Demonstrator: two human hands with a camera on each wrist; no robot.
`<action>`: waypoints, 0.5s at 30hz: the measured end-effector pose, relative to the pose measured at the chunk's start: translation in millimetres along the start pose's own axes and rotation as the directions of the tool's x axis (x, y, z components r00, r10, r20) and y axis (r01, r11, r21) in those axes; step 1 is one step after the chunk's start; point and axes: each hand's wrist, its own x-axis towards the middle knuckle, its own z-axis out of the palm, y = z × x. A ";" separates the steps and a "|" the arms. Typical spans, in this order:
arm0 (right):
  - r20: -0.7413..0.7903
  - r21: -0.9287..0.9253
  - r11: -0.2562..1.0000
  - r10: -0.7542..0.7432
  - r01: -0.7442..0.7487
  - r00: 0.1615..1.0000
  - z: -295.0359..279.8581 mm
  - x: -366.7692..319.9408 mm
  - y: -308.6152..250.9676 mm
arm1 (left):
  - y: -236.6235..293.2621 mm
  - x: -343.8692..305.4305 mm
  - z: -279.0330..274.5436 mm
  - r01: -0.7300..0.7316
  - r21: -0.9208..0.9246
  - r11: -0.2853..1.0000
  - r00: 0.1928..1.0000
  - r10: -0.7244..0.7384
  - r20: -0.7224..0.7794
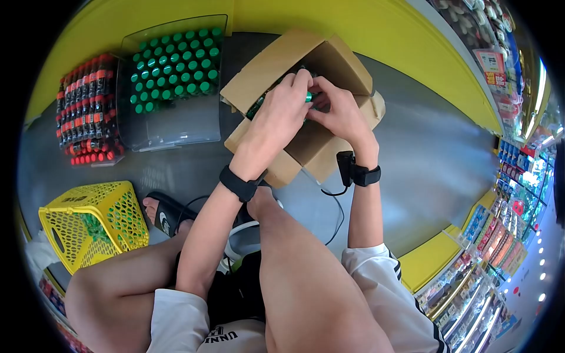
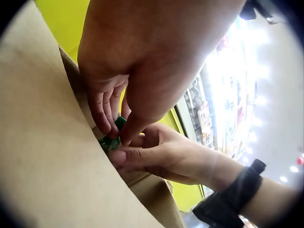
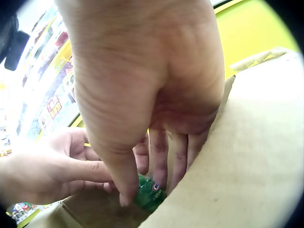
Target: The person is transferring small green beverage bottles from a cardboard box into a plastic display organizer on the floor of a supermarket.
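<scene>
Both hands work inside the open cardboard box (image 1: 268, 73) on the floor. Between them is a small green bottle (image 3: 150, 194) with a printed label; its green cap (image 1: 308, 97) shows between the hands in the head view. The left hand (image 1: 279, 115) pinches the bottle's top with thumb and fingertips, reaching over the box's near left side. From the right, the right hand (image 1: 340, 110) grips the same bottle, its thumb and fingers on either side of the green label. The bottle's lower part is hidden by the hands and box wall.
Left of the box stands a clear bin (image 1: 170, 132) with rows of green-capped bottles. Red-capped dark bottles (image 1: 88, 109) are stacked farther left. A yellow basket (image 1: 126, 206) holding green items sits by the person's foot. Stocked shelves (image 1: 488, 247) line the right side.
</scene>
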 end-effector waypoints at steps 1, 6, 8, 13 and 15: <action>-0.004 0.017 1.000 0.016 -0.015 1.000 1.3 -2.0 0.7 | 1.0 -2.8 0.6 0.001 -0.024 1.000 1.000 -0.001 -0.002; -0.063 0.025 1.000 0.006 -0.004 0.998 2.1 4.6 11.5 | -1.4 4.8 -0.3 0.057 -0.170 0.984 0.998 -0.057 0.004; -0.065 -0.015 0.999 0.035 -0.036 0.997 2.7 -0.7 15.7 | -3.8 -2.6 4.6 0.119 -0.070 0.990 0.993 -0.120 -0.009; -0.065 0.054 0.996 0.075 -0.071 0.995 0.2 -7.6 12.8 | -9.2 -17.4 5.4 0.081 0.115 0.990 0.993 -0.089 0.074; -0.089 0.102 0.994 0.060 -0.051 0.994 -0.4 -7.8 12.4 | -4.5 -19.4 2.1 0.073 0.149 0.986 0.989 -0.090 0.115</action>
